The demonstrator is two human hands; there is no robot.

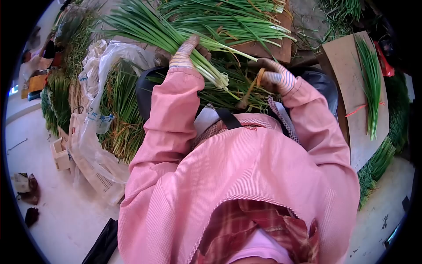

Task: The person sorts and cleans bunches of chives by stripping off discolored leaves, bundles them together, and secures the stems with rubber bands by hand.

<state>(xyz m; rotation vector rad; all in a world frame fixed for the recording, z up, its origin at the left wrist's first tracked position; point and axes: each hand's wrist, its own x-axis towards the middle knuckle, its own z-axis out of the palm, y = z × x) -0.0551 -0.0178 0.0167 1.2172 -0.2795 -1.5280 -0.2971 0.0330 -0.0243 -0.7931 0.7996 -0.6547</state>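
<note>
My left hand (187,52), in a striped work glove, is closed around a bunch of long green stalks (149,27) with white root ends pointing down and to the right. To the right, my right hand (273,75) wears a matching glove, its fingers bent around a withered yellow-brown leaf (260,78) that hangs over my lap. Loose leaves and trimmings (237,81) lie beneath both hands. Beyond them, more green stalks (220,20) are spread on a brown board (281,46).
At the right, a tied green bundle (369,83) with a red tie lies on cardboard (347,66). Stacked greens (121,105) in clear plastic (90,145) stand at the left, beside a pale crate (60,154). A black bag (321,86) sits near my right arm.
</note>
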